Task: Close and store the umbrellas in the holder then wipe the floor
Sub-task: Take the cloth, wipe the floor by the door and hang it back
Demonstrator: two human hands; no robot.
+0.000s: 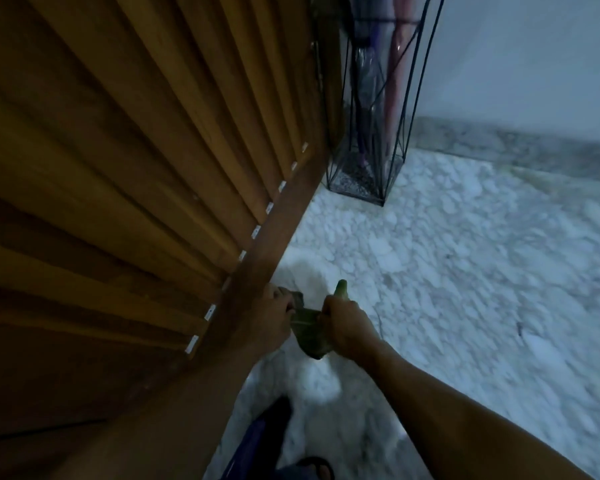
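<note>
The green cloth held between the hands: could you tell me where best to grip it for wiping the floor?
The green cloth is bunched between the left hand and right hand, one tip poking up past the right hand. Probably best to grip the thick middle bunch from above, palm down, so that the loose lower end meets the floor.

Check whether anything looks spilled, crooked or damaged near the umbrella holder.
Nothing stands out. The wire holder stands upright in the corner with closed umbrellas inside, and both hands grip a green cloth over the marble floor.
</note>
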